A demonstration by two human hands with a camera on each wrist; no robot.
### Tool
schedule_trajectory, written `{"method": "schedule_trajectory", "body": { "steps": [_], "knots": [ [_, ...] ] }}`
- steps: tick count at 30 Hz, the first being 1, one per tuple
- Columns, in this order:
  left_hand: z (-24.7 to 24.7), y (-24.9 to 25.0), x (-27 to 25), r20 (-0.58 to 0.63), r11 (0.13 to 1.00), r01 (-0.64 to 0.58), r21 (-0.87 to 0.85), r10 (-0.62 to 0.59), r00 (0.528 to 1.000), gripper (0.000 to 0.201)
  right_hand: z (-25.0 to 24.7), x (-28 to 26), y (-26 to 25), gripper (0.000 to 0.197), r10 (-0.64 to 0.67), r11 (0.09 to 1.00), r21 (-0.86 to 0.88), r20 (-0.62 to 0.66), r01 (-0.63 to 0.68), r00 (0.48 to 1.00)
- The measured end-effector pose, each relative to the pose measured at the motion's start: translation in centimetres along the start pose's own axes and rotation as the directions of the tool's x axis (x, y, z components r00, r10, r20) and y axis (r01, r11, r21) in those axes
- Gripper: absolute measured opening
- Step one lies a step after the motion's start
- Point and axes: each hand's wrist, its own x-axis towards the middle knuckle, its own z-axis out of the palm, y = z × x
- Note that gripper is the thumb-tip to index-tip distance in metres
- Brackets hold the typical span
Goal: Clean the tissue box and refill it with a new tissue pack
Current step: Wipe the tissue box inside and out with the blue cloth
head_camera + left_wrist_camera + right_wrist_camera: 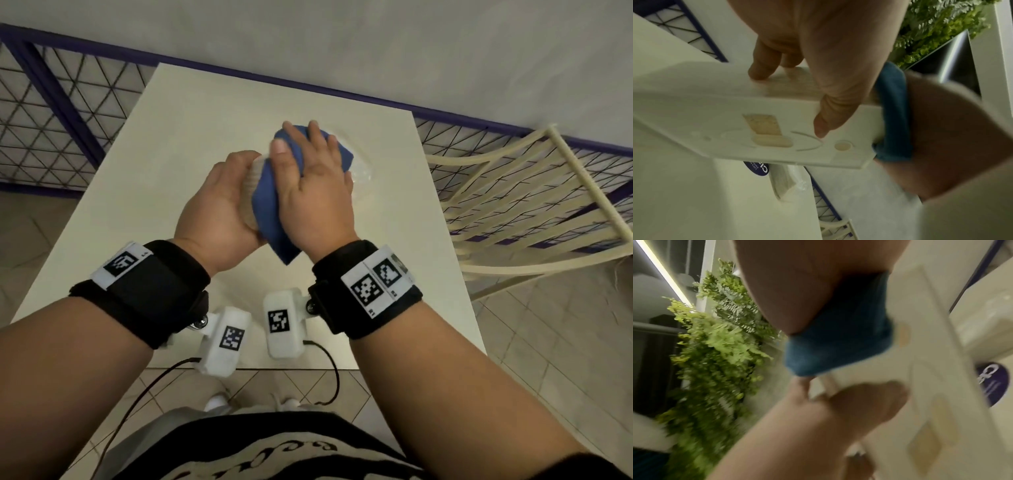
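Observation:
Above the white table [102,222] my left hand [219,202] grips the cream tissue box [251,185] by its left side. The left wrist view shows the box's flat underside [725,105] turned to the camera, my thumb on it and my fingers [760,69] on the far side. My right hand [315,181] holds a blue cloth [270,205] wrapped over the box's right side, with its fingers curved over the top. The cloth [838,344] lies between palm and box [920,369]. A tissue pack [361,171] in clear plastic with a purple label [758,168] lies on the table behind the hands.
A cream slatted chair [531,205] stands at the table's right. A wire fence with a purple frame [51,113] runs along the wall behind the table. Green foliage [719,353] shows in the wrist views. Tiled floor lies below the table's near edge.

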Motion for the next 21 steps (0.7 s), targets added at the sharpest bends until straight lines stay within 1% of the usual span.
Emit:
{"method": "schedule_trajectory", "body": {
  "steps": [1,3,5,6,7,8,9,10,11,12,13,14,15,17,18,19,21],
  "knots": [
    [-0.1,-0.1,-0.1,-0.024,0.999,-0.028,-0.021,0.027,0.999,0.065,-0.4,0.3,0.7,0.047,0.012,0.999,0.052,-0.049,-0.01,0.999],
    [-0.3,-0.7,-0.5,-0.051,0.998,-0.046,-0.031,0.045,0.998,0.065,-1.4,1.1,2.1,0.045,0.117,0.981,0.169,-0.116,-0.096,0.986],
    [-0.6,-1.2,-0.9,-0.042,0.998,-0.055,-0.028,0.054,0.998,0.066,-2.1,1.7,3.0,0.046,0.275,0.934,0.258,-0.074,-0.248,0.959],
    [-0.8,-1.5,-1.0,-0.031,0.997,-0.063,-0.036,0.062,0.998,0.067,-2.2,2.0,3.5,0.05,0.357,0.892,0.305,-0.025,-0.333,0.934],
    [-0.9,-1.6,-1.1,-0.02,0.996,-0.076,-0.052,0.075,0.997,0.07,-2.4,2.3,4.0,0.056,0.434,0.827,0.374,0.047,-0.419,0.9],
    [-1.1,-2.0,-1.2,-0.007,0.992,-0.091,-0.084,0.09,0.996,0.073,-2.7,2.5,4.3,0.063,0.499,0.739,0.438,0.155,-0.512,0.853],
    [-1.2,-2.2,-1.3,0.008,0.987,-0.102,-0.123,0.103,0.995,0.072,-3.0,2.4,4.4,0.067,0.529,0.626,0.495,0.297,-0.602,0.795],
    [-1.4,-2.5,-1.2,0.032,0.982,-0.107,-0.152,0.113,0.993,0.071,-3.4,2.3,4.4,0.065,0.512,0.533,0.526,0.422,-0.663,0.748],
    [-1.5,-2.7,-1.1,0.06,0.981,-0.107,-0.164,0.118,0.991,0.072,-3.8,2.1,4.5,0.056,0.465,0.472,0.555,0.503,-0.685,0.728],
    [-1.6,-2.9,-0.8,0.091,0.982,-0.105,-0.159,0.12,0.989,0.076,-4.2,2.0,4.4,0.043,0.443,0.452,0.578,0.515,-0.679,0.734],
    [-1.8,-3.0,-0.5,0.124,0.986,-0.093,-0.139,0.111,0.986,0.082,-4.5,2.0,4.2,0.032,0.439,0.441,0.604,0.5,-0.663,0.747],
    [-1.9,-3.0,-0.1,0.163,0.991,-0.072,-0.111,0.089,0.983,0.09,-4.5,1.9,4.2,0.026,0.436,0.428,0.632,0.482,-0.646,0.76],
    [-2.2,-2.9,0.2,0.214,0.996,-0.048,-0.075,0.063,0.975,0.1,-4.5,1.7,4.1,0.025,0.43,0.403,0.66,0.476,-0.634,0.768],
    [-3.0,-2.6,0.6,0.33,0.999,-0.032,0.011,0.027,0.944,0.127,-3.9,1.4,3.9,0.025,0.443,0.373,0.679,0.469,-0.633,0.764],
    [-3.4,-2.0,0.4,0.352,0.997,-0.032,0.067,0.007,0.936,0.137,-3.5,1.2,3.8,0.025,0.449,0.351,0.689,0.471,-0.635,0.759],
    [-3.7,-1.3,0.0,0.327,0.989,-0.055,0.138,0.007,0.945,0.143,-3.0,1.0,3.6,0.025,0.459,0.332,0.698,0.468,-0.634,0.755],
    [-3.3,0.1,-0.6,0.24,0.934,-0.155,0.321,0.078,0.968,0.139,-2.0,1.0,3.6,0.02,0.5,0.312,0.718,0.433,-0.622,0.75]
  ]
}}
